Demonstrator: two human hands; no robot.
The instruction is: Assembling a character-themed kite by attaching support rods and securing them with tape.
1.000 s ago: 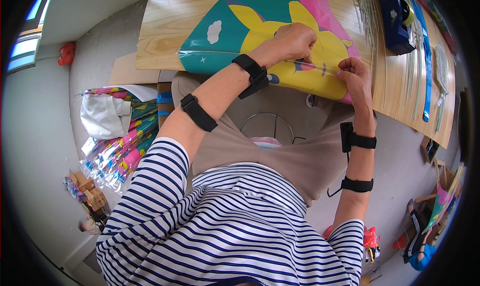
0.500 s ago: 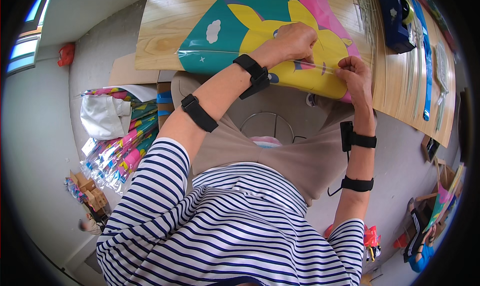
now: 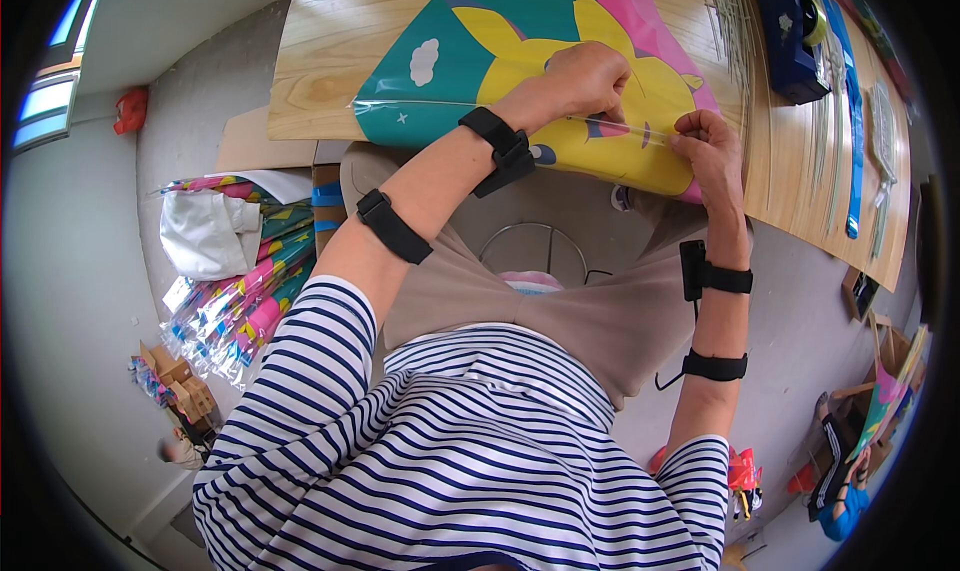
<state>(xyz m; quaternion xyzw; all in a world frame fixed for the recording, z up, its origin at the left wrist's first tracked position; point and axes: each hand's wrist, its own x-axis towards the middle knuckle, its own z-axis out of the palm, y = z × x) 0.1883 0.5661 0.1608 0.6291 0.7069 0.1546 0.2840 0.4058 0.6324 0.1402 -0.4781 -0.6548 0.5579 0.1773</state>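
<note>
A printed plastic sheet [image 3: 440, 36], teal and pink with a large yellow cartoon animal, lies on the wooden table and reaches over its near edge. Along its near side runs a thin clear strip [image 3: 430, 103]. My left hand [image 3: 588, 79] is closed over the yellow figure, fingertips pointing down close to the strip; what they hold is hidden. At the sheet's right edge, my right hand [image 3: 712, 153] pinches the strip's right end between thumb and forefinger.
A dark blue tape dispenser [image 3: 795, 41] stands right on the wooden table [image 3: 330, 61], beside thin sticks [image 3: 730, 21] and a blue strip [image 3: 854, 161]. Left, below the table, lie wrapped colourful sheets [image 3: 265, 306] with a white cloth [image 3: 205, 233]. Another person [image 3: 845, 506] is far right.
My left hand and forearm have shifted very slightly to the left. My right hand keeps its place on the strip.
</note>
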